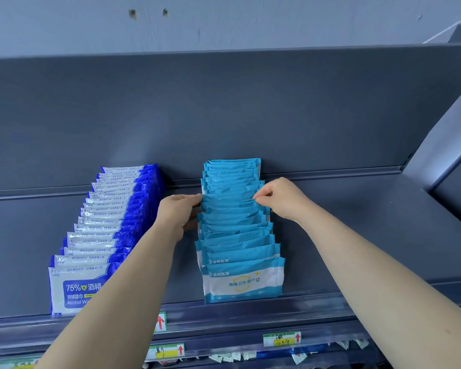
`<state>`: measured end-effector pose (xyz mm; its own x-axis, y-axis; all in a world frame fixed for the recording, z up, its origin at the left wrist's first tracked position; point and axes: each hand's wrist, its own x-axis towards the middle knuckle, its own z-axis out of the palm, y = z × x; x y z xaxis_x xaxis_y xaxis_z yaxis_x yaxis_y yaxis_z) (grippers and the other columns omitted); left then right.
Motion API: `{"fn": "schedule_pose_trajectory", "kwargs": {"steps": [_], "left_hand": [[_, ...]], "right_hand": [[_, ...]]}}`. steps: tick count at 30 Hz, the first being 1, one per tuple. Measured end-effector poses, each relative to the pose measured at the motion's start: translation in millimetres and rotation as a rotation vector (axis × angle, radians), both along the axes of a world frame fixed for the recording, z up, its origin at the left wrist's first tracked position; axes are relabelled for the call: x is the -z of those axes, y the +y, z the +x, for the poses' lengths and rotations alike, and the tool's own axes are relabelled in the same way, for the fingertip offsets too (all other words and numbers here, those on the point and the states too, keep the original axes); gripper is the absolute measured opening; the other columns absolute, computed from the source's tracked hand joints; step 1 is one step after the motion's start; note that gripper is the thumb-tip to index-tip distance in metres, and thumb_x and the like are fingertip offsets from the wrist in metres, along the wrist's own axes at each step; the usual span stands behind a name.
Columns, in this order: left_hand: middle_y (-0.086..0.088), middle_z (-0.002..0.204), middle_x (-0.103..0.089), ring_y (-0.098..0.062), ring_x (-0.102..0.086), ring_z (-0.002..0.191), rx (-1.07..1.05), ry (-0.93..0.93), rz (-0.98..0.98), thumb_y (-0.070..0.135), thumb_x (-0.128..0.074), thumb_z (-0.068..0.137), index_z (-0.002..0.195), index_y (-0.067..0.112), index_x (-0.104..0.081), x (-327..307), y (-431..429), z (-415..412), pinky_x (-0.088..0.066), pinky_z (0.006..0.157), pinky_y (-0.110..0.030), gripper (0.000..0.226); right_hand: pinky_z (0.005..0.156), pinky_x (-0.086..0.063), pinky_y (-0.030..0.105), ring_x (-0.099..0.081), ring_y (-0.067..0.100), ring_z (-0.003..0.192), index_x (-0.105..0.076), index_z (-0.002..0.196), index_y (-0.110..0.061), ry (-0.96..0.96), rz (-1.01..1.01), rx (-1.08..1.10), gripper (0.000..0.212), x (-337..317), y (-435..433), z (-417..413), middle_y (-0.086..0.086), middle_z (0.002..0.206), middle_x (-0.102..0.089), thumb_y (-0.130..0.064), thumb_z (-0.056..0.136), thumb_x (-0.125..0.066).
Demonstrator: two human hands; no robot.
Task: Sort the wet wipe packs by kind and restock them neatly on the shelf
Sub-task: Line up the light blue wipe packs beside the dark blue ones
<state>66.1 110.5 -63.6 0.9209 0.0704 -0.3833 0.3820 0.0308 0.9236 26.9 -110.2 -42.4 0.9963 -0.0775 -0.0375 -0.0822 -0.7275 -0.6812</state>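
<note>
1. Left of the left hand, dark blue and white packs point(101, 235) stand in a row on the shelf point(357, 235)
2. The left hand point(177, 213) grips the left edge of the light blue packs point(237, 235), fingers and thumb closed on it midway along the row
3. The light blue packs stand in one row between the two hands
4. The right hand point(280, 199) pinches a pack's top right corner in that row between thumb and forefinger
5. Price tags point(281, 339) sit below the forearms
</note>
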Motion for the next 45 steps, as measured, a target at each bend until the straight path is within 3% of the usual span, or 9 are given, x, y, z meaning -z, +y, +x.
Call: {"fn": "schedule_pose_trajectory", "kwargs": {"steps": [5, 8, 11, 19, 25, 29, 35, 39, 45], "left_hand": [[-0.011, 0.093, -0.074, -0.027, -0.073, 0.083, -0.003, -0.052, 0.061, 0.021, -0.068, 0.089, 0.097, 0.007, -0.066, 2.0, 2.7, -1.8, -0.061, 0.073, -0.044, 0.016], [-0.006, 0.098, -0.072, -0.023, -0.071, 0.087, -0.024, -0.082, 0.113, 0.029, -0.067, 0.09, 0.099, 0.015, -0.064, 2.8, 5.9, -7.8, -0.061, 0.074, -0.043, 0.018], [-0.001, 0.096, -0.068, -0.018, -0.067, 0.089, -0.042, -0.158, 0.233, 0.037, -0.07, 0.086, 0.099, 0.018, -0.063, 2.2, 17.1, -27.7, -0.06, 0.077, -0.04, 0.024], [-0.002, 0.083, -0.074, -0.012, -0.07, 0.073, 0.145, -0.196, 0.259, 0.015, -0.065, 0.091, 0.088, 0.012, -0.071, 5.4, 15.7, -56.4, -0.055, 0.058, -0.024, 0.007], [-0.005, 0.092, -0.073, -0.021, -0.071, 0.084, 0.143, -0.229, 0.303, 0.02, -0.059, 0.094, 0.094, 0.013, -0.069, 4.5, 15.1, -52.3, -0.06, 0.073, -0.035, 0.011], [-0.002, 0.093, -0.073, -0.017, -0.07, 0.085, 0.093, -0.241, 0.26, 0.027, -0.053, 0.097, 0.096, 0.015, -0.068, 0.8, 23.9, -59.7, -0.059, 0.076, -0.032, 0.019], [-0.003, 0.087, -0.073, -0.02, -0.069, 0.08, 0.18, -0.231, 0.255, 0.029, -0.07, 0.086, 0.091, 0.016, -0.071, 1.6, 38.6, -91.7, -0.058, 0.069, -0.032, 0.014], [-0.01, 0.085, -0.075, -0.022, -0.07, 0.075, 0.261, -0.223, 0.25, 0.013, -0.069, 0.087, 0.09, 0.01, -0.072, 1.9, 38.4, -99.7, -0.059, 0.068, -0.033, 0.005], [-0.006, 0.086, -0.076, -0.018, -0.072, 0.075, 0.342, -0.211, 0.232, 0.009, -0.062, 0.092, 0.091, 0.01, -0.07, 1.2, 22.3, -99.9, -0.059, 0.064, -0.029, 0.009]], "right_hand": [[0.072, -0.047, 0.023, -0.062, 0.007, 0.083, -0.074, 0.104, -0.014, -0.038, 0.009, 0.037, 0.019, 3.4, -3.6, -2.4, -0.005, 0.111, -0.069, -0.016, 0.093, -0.059], [0.078, -0.056, 0.035, -0.065, 0.019, 0.09, -0.07, 0.107, -0.009, -0.056, 0.042, 0.056, 0.022, 5.1, -4.7, -6.4, 0.002, 0.111, -0.069, -0.02, 0.095, -0.055], [0.08, -0.057, 0.035, -0.064, 0.013, 0.087, -0.061, 0.104, -0.021, -0.099, 0.114, 0.125, 0.012, 5.2, -8.9, -16.8, -0.004, 0.099, -0.064, -0.022, 0.091, -0.06], [0.064, -0.054, 0.02, -0.068, 0.011, 0.074, -0.071, 0.092, -0.016, -0.043, 0.13, 0.064, 0.009, 11.3, 0.2, -32.1, -0.003, 0.088, -0.071, -0.011, 0.09, -0.064], [0.085, -0.056, 0.03, -0.064, 0.01, 0.092, -0.069, 0.111, -0.016, -0.073, 0.137, 0.103, 0.022, 10.0, -1.1, -35.1, -0.003, 0.107, -0.069, -0.01, 0.092, -0.06], [0.068, -0.047, 0.018, -0.062, 0.008, 0.084, -0.065, 0.097, -0.018, -0.142, 0.156, 0.126, 0.008, 4.6, 1.3, -47.9, -0.007, 0.094, -0.066, -0.019, 0.092, -0.059], [0.058, -0.05, 0.02, -0.065, 0.011, 0.072, -0.064, 0.093, -0.019, -0.054, 0.129, 0.117, 0.008, -0.2, 3.0, -71.6, -0.006, 0.085, -0.067, -0.026, 0.088, -0.066], [0.065, -0.06, 0.028, -0.07, 0.014, 0.072, -0.055, 0.101, -0.017, -0.035, 0.24, 0.136, 0.019, -2.9, 8.0, -80.4, 0.001, 0.088, -0.068, -0.018, 0.087, -0.068], [0.072, -0.057, 0.026, -0.067, 0.009, 0.079, -0.069, 0.091, -0.016, -0.047, 0.132, 0.105, 0.006, 1.7, 10.0, -81.8, -0.002, 0.091, -0.07, -0.013, 0.089, -0.064]]}}
